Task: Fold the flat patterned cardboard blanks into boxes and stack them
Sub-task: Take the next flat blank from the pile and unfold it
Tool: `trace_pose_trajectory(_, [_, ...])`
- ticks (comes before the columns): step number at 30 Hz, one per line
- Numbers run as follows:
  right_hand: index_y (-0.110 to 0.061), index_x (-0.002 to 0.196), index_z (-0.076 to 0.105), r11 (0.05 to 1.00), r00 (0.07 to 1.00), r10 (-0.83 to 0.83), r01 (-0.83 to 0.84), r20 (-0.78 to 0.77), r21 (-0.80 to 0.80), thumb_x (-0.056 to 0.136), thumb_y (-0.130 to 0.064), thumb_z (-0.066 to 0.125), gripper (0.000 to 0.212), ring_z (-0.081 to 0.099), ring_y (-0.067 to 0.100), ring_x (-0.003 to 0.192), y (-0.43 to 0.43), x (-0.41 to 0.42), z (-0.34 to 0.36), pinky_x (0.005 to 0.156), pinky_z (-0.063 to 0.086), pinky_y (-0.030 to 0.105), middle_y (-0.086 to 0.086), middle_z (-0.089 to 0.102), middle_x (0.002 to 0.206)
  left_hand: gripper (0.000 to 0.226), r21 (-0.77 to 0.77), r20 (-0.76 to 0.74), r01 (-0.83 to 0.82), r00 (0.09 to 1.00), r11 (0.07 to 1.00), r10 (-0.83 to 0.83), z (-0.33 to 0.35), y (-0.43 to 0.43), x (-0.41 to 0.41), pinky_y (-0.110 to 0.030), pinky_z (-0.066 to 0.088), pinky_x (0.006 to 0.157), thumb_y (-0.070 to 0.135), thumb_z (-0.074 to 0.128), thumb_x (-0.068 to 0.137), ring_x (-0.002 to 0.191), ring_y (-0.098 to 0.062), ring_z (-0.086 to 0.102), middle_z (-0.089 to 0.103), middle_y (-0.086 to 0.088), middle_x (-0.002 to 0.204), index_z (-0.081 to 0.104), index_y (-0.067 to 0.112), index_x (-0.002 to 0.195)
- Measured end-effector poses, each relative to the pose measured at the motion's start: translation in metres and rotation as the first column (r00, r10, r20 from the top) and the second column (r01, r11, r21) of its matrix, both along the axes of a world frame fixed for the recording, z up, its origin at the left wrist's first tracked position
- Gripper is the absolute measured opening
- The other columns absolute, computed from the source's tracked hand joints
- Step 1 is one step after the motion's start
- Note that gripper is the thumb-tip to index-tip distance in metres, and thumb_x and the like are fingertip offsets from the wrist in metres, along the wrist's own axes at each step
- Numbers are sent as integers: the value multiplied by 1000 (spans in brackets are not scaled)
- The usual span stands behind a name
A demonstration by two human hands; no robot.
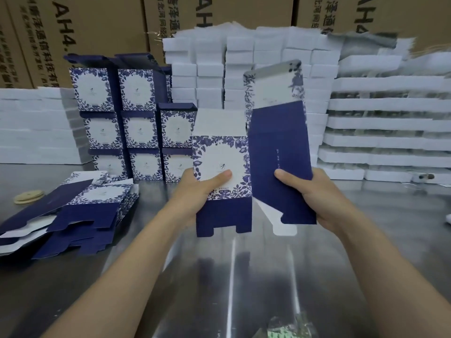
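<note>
I hold one blue-and-white floral cardboard blank (220,154) upright above the steel table, partly spread open. My left hand (195,189) grips its patterned white panel, thumb across the front. My right hand (310,193) grips the plain navy panel (280,147), thumb on its face. The bottom flaps hang loose below my hands. A pile of flat blanks (73,215) lies on the table at the left. Folded boxes (136,123) stand stacked three high behind it.
Stacks of white foam trays (390,123) fill the back and right, more (31,128) at the left. Brown cartons (97,25) form the back wall. A roll of tape (28,196) lies at the far left. The shiny steel table (244,276) spreads below my arms.
</note>
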State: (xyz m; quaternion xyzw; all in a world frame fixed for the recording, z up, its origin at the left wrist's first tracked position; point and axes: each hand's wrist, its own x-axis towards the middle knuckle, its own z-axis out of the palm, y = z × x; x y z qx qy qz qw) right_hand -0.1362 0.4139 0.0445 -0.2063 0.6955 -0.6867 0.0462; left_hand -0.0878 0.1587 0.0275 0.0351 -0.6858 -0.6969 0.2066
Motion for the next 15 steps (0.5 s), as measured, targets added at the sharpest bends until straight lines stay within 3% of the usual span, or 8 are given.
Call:
trace_pose_trajectory(3, [-38,89,76,979,941,-191,205,-279,22,96,-39,76,7,73,18,63,-22,9,-6,51,63,53,-6,75,77,27,-239,-194,-218,965,946,174,-2,18,3,-31,57,85,47,78,93,86,-2,74,79,18,93,74,23,105])
trace_pose_trajectory(5, [-50,79,65,939,793,-245,338,-558,68,101,-40,63,24,59,8,52,-38,13,-16,52,57,35,-18,65,66,34,-367,-298,-237,946,899,127,-7,31,5,-19,46,67,51,62,103,63,0,58,65,22,70,68,24,83])
trace_pose_trajectory(7, [-55,78,52,902,666,-223,418,-712,109,105,-42,54,30,56,7,54,-47,16,-22,55,41,28,-28,60,65,50,-412,-341,-266,932,871,123,-12,35,5,-14,31,50,49,56,107,49,-1,35,39,20,51,46,25,65])
trace_pose_trajectory(9, [-51,74,50,901,669,-216,417,-711,119,107,-46,51,33,51,8,53,-49,15,-24,55,36,27,-23,57,61,53,-416,-310,-246,943,875,118,-13,32,2,-17,28,51,50,54,108,51,-3,30,34,18,54,44,16,68])
trace_pose_trajectory(11, [-29,70,51,924,754,-232,368,-614,103,105,-55,50,43,43,9,50,-46,13,-19,55,42,31,-14,49,55,51,-396,-244,-191,965,898,98,-8,24,3,-18,37,58,52,55,107,58,-4,42,47,15,63,61,6,86])
trace_pose_trajectory(13, [-12,76,56,962,879,-223,268,-422,49,101,-64,52,57,55,27,58,-34,14,-4,64,60,52,-5,54,63,38,-312,-198,-184,972,932,125,3,12,6,-13,46,68,56,62,101,70,4,62,69,20,76,70,19,99])
trace_pose_trajectory(14, [-11,86,65,977,922,-195,212,-335,12,99,-66,54,58,66,37,68,-26,15,3,68,63,61,2,66,72,36,-256,-178,-148,978,955,104,10,4,8,-19,53,78,58,67,98,85,2,70,77,19,91,72,23,103])
trace_pose_trajectory(15, [-18,97,73,986,942,-163,160,-293,-34,100,-65,56,50,75,36,80,-18,15,9,68,64,63,5,77,87,33,-194,-163,-95,985,976,64,16,-2,10,-32,59,87,56,71,95,96,-7,76,80,13,102,75,25,105])
